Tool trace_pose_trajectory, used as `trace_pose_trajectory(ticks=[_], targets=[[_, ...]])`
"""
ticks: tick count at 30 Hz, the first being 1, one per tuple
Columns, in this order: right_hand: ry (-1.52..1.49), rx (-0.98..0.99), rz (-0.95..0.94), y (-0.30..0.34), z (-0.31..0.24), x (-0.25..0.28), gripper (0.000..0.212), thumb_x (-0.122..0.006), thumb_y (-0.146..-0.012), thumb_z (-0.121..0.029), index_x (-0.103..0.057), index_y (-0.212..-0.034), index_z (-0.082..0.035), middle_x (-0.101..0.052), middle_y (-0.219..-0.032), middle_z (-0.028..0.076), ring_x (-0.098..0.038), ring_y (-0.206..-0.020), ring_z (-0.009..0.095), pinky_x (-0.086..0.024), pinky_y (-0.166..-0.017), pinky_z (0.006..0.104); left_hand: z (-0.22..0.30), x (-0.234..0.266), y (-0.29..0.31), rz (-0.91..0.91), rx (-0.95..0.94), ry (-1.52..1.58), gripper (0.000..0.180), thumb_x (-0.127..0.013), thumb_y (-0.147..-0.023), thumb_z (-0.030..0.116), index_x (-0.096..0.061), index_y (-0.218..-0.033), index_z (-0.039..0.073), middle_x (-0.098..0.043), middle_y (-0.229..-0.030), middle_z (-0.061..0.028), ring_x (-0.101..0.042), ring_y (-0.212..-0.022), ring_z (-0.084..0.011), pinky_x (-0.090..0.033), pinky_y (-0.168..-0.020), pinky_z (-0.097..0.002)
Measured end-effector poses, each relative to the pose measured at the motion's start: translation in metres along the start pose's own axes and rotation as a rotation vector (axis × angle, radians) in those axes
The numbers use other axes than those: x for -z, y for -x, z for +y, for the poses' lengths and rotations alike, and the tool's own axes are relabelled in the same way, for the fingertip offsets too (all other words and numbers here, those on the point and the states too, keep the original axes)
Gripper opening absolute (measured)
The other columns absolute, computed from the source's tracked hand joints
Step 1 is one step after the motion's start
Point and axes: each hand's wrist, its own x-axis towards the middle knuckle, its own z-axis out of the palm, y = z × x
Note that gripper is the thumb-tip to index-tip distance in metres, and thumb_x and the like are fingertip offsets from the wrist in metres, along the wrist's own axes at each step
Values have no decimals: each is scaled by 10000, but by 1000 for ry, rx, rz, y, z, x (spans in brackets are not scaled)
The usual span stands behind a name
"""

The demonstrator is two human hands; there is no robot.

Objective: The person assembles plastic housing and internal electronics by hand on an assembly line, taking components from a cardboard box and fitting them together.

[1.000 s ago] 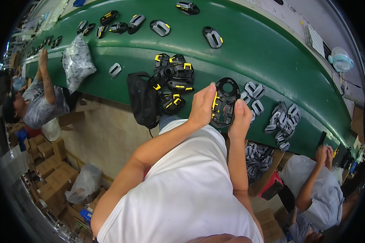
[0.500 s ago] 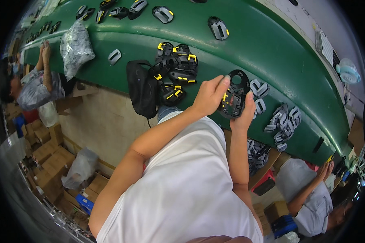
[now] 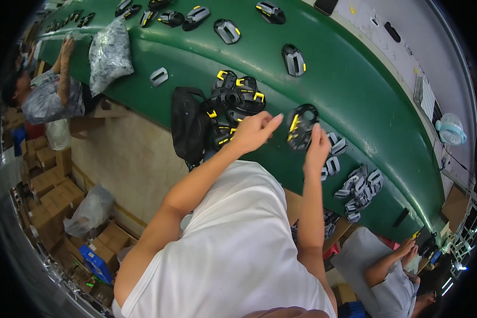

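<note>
Black pouch (image 3: 187, 126) beside piled black-and-yellow housings (image 3: 245, 98), near left hand (image 3: 256, 132)

Black-and-yellow oval shell (image 3: 302, 131), held in right hand (image 3: 317, 148), seemingly tilted.

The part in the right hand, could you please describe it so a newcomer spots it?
At the long green bench, find the pile of black-and-yellow parts, then look right to the person's right hand. It holds an oval black part with yellow along its left side, set apart from the pile by being held.
</note>
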Motion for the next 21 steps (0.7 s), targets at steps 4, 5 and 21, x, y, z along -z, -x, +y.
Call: trace_pose_trajectory(ticks=[4, 5, 21], targets=[[690, 187, 255, -86, -22, 4, 448, -609, -826, -412, -592, -792, 34, -572, -665, 77, -520, -639, 148, -424, -598, 293, -46, 34, -4, 215, -190, -238, 338, -582, -844, 305, -596, -925, -23, -635, -696, -105, -616, -612, -149, -488, -579, -272], [763, 224, 305, -101, -27, 0, 438, -604, -833, -406, -597, -803, 31, -561, -661, 47, -498, -630, 129, -411, -586, 278, -48, 40, -4, 220, -197, -240, 338, -582, -844, 305, -596, -925, -23, -635, -696, -105, -616, -612, -149, -488, -579, -272], [-314, 201, -182, 34, -101, -10, 370, -543, -875, -368, -548, -866, 2, -579, -740, 30, -512, -651, 60, -413, -598, 188, 60, 12, 35, -83, -471, 547, 365, -446, -937, 323, -574, -993, -15, -541, -703, 10, -474, -594, -43, -411, -520, -204]])
